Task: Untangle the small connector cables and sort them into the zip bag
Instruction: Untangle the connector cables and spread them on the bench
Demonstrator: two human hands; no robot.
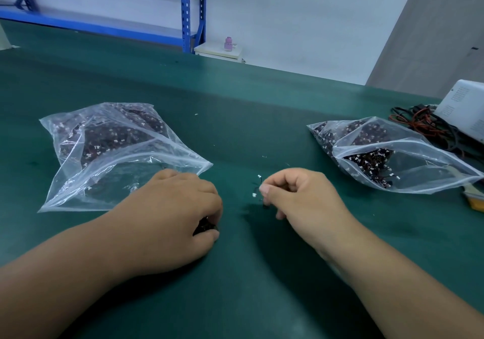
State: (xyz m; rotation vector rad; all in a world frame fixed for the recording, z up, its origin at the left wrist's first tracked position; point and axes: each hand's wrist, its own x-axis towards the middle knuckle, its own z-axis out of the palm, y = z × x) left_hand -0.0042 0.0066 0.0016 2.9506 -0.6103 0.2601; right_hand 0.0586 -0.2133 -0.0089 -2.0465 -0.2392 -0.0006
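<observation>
The right grip pinches a thin black cable with tiny white plugs; the left grip curls round a dark tangled cable clump.

on the green mat the left hand curls round a dark clump of cables. near it the right hand pinches a thin cable with white connectors. a clear zip bag stuffed with cables lies just behind the left hand. a second zip bag lies well to the right, beside loose red and black wires and a white box.
</observation>
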